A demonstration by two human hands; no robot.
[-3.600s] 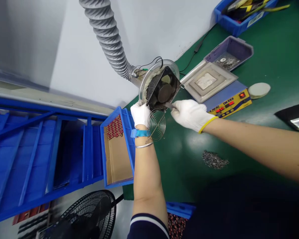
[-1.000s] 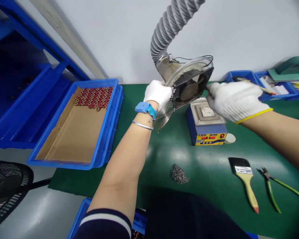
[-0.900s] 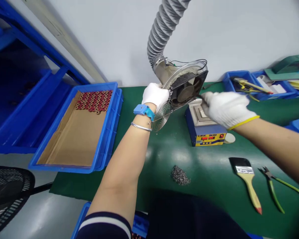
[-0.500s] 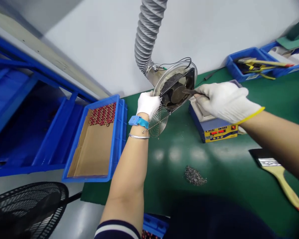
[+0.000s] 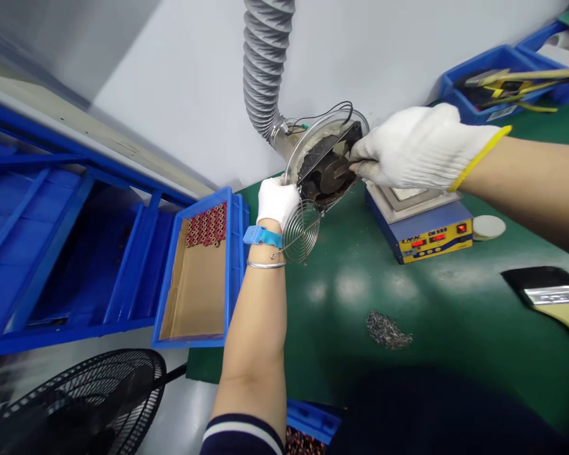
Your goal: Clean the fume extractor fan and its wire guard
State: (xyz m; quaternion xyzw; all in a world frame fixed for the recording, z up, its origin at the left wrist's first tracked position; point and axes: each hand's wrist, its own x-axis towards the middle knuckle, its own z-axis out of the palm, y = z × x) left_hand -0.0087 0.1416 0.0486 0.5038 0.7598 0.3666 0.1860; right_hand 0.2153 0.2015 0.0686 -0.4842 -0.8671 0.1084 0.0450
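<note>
Blue framing on the far left, a rack [image 5: 9, 208] standing well out from the left hand [image 5: 275, 201], and down below it a black floor fan [image 5: 95, 398]. Closer in, a blue tray [image 5: 229, 272] runs its right rim just beside the left wrist, red rings [image 5: 207, 226] packed at its far end, bare cardboard nearer.

Above the hand hangs the grey duct [image 5: 265, 69]; the gloved left is grasping the edge of its clear hood [image 5: 294, 165], fingertips hidden. A round wire guard [image 5: 303, 234] dangles at that wrist.

And here's the square fan [image 5: 330, 174], tilted between the two hands! A flat tool [image 5: 342, 171], mostly hidden, lies against its hub, pinched in the gloved right hand [image 5: 401, 148]. Below both hands, open green bench [image 5: 332, 354], broken only by a pile of metal bits [image 5: 386, 330].

Tight under the right hand, though: the yellow-fronted unit [image 5: 431, 240] crowds in. Beyond that hand's wrist, a blue bin [image 5: 467, 110]; below the forearm, a white disc [image 5: 488, 226], then a wide brush [image 5: 550, 284] reaching the view's edge.
</note>
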